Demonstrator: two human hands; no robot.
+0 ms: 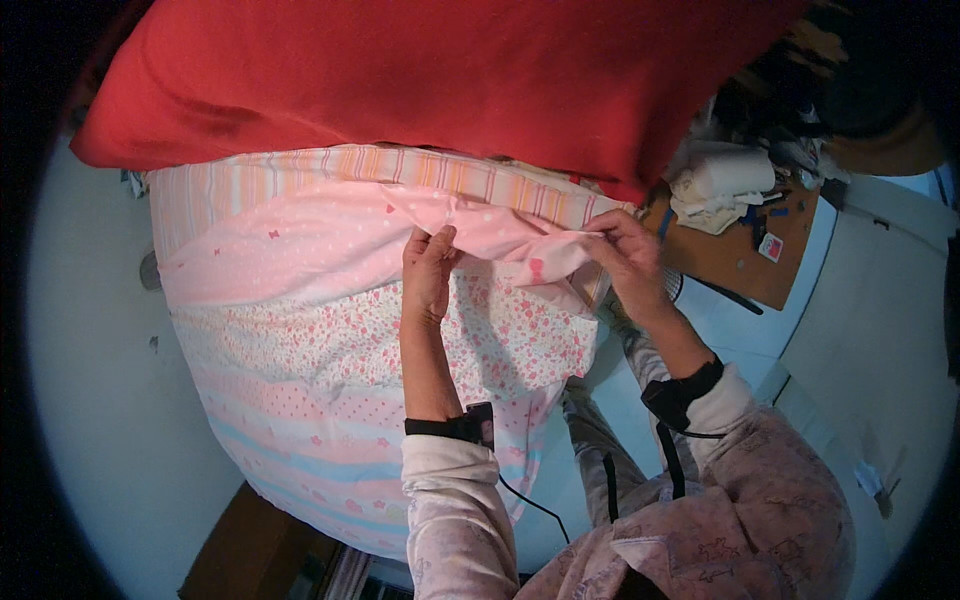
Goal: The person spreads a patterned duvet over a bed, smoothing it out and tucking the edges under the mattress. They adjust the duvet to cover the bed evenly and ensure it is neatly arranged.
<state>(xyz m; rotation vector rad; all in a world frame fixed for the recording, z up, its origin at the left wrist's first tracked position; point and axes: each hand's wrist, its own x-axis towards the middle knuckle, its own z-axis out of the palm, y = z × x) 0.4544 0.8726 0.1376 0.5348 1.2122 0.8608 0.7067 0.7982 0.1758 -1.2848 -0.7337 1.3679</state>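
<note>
A pink patterned cloth with dots and small bows lies across the bed. My left hand pinches its upper edge near the middle. Further right, my right hand grips the cloth's corner end, which is slightly raised and creased between the hands. Below it lies a floral-printed part of the bedding, then dotted and blue-striped parts; whether these belong to the same cloth I cannot tell. An orange-striped sheet shows above the pink cloth.
A large red blanket covers the bed's far part. At right, a brown-topped table holds a white roll, crumpled cloth or tissue and small items. A brown wooden piece of furniture stands at lower left. A black cable hangs by my left sleeve.
</note>
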